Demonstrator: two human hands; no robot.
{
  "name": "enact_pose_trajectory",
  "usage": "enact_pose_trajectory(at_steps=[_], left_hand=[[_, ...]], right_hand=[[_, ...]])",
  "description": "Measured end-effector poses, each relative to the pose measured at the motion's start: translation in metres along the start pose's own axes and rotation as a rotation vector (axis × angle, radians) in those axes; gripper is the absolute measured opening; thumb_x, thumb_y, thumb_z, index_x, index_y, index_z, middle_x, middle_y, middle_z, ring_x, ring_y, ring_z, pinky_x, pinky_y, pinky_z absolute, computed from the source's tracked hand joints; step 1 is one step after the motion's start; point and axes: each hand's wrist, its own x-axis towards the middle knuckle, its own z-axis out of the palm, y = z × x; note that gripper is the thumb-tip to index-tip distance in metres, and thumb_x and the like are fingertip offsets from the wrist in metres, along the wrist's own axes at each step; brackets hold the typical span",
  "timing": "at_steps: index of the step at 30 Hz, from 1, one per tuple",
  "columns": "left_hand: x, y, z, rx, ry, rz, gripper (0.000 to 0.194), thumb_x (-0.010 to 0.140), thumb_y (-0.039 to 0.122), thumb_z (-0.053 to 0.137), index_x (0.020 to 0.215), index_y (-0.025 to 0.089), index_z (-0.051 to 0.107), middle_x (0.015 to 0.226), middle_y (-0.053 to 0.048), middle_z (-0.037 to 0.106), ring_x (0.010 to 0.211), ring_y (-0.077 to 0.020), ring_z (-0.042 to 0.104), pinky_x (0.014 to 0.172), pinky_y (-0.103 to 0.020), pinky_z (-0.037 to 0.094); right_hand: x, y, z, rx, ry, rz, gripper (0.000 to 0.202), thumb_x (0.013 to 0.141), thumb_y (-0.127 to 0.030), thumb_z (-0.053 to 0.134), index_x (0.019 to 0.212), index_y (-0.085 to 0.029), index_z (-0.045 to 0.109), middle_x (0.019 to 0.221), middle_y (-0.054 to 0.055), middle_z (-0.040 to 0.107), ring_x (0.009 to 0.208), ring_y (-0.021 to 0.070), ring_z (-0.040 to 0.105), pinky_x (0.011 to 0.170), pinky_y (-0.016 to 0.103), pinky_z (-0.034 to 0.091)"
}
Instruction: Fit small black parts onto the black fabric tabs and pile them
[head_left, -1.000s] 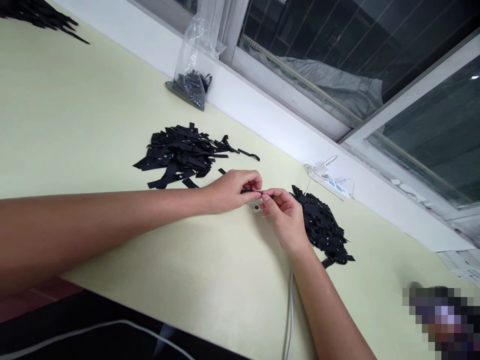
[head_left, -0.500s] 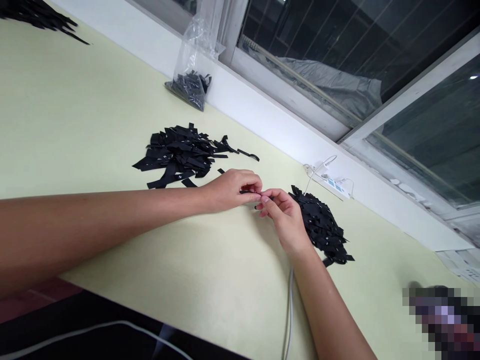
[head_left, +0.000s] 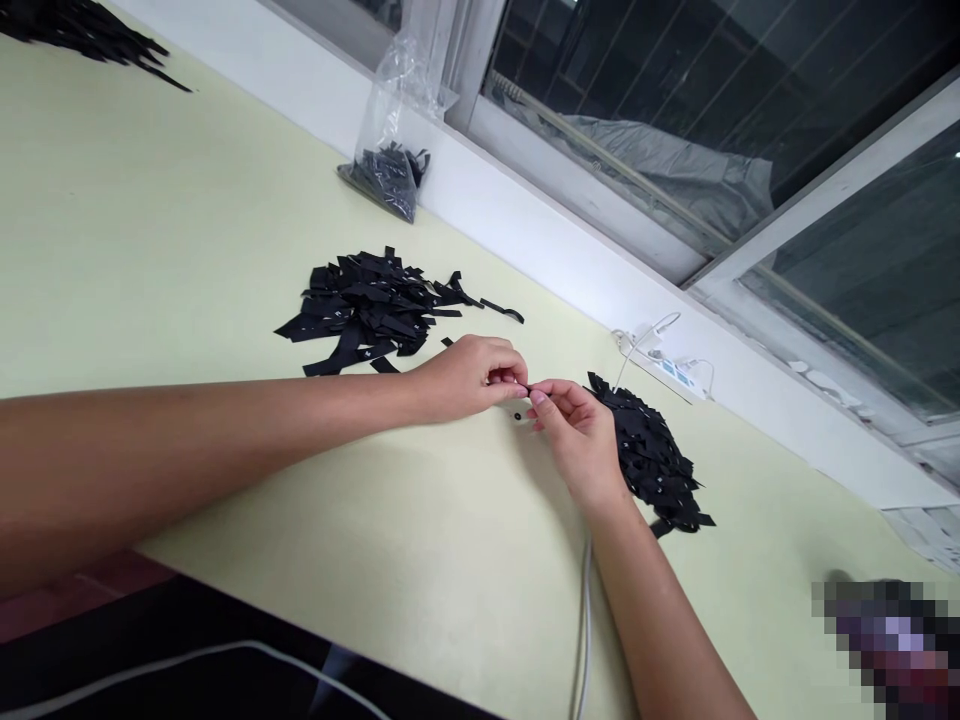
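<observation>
My left hand (head_left: 472, 380) and my right hand (head_left: 576, 430) meet fingertip to fingertip above the pale green table (head_left: 360, 560). Both are closed in a pinch on one small black strip (head_left: 529, 390), which is mostly hidden by the fingers. A tiny dark ring-like spot (head_left: 517, 416) shows just below the fingertips. Behind my left forearm lies a loose pile of black strips (head_left: 375, 305), some with small white marks. Another heap of black strips (head_left: 652, 455) sits right beside my right hand.
A clear plastic bag (head_left: 386, 170) with black pieces stands against the white ledge. More black strips (head_left: 75, 30) lie at the far left. A power strip (head_left: 675, 373) is by the ledge, a grey cable (head_left: 585, 630) runs beside my right forearm, and a blurred object (head_left: 892, 640) is at lower right.
The whole view has shifted slightly, moving things a little to the right. My fingertips have parted slightly, and more of the strip shows between them.
</observation>
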Motion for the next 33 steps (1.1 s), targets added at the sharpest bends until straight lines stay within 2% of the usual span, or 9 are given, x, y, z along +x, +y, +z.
enact_pose_trajectory(at_steps=[15, 21, 27, 33], left_hand=[[-0.0003, -0.0003, 0.0015, 0.091, 0.051, 0.002, 0.01, 0.087, 0.025, 0.064, 0.082, 0.016, 0.064, 0.079, -0.002, 0.063, 0.071, -0.0131, 0.055, 0.066, -0.027, 0.041], [-0.0002, -0.0022, -0.0029, 0.131, 0.021, 0.078, 0.011, 0.091, 0.023, 0.059, 0.082, 0.017, 0.062, 0.085, -0.003, 0.063, 0.076, -0.0141, 0.056, 0.07, -0.028, 0.04], [-0.0008, -0.0028, -0.0047, 0.09, 0.026, 0.036, 0.012, 0.091, 0.027, 0.061, 0.085, 0.017, 0.062, 0.089, -0.003, 0.065, 0.081, -0.0147, 0.058, 0.074, -0.029, 0.043], [-0.003, 0.0031, -0.0005, -0.012, 0.07, -0.014, 0.006, 0.085, 0.023, 0.063, 0.084, 0.017, 0.061, 0.085, -0.002, 0.067, 0.08, -0.0142, 0.061, 0.073, -0.029, 0.048]], right_hand=[[-0.0014, 0.0013, -0.0003, -0.03, -0.007, -0.025, 0.028, 0.085, -0.045, 0.072, 0.098, -0.019, 0.068, 0.093, 0.005, 0.07, 0.075, 0.0152, 0.064, 0.065, 0.029, 0.052], [-0.0035, 0.0049, -0.0031, -0.129, -0.009, -0.046, 0.025, 0.089, -0.042, 0.069, 0.099, -0.02, 0.069, 0.09, 0.004, 0.069, 0.078, 0.0161, 0.063, 0.07, 0.03, 0.051], [-0.0027, 0.0048, -0.0051, -0.046, 0.052, -0.015, 0.028, 0.084, -0.044, 0.074, 0.095, -0.019, 0.067, 0.085, 0.003, 0.067, 0.071, 0.0137, 0.061, 0.066, 0.028, 0.051], [-0.0019, 0.0002, -0.0038, 0.032, 0.121, 0.034, 0.034, 0.077, -0.045, 0.079, 0.094, -0.02, 0.066, 0.08, 0.001, 0.065, 0.066, 0.0137, 0.061, 0.063, 0.029, 0.053]])
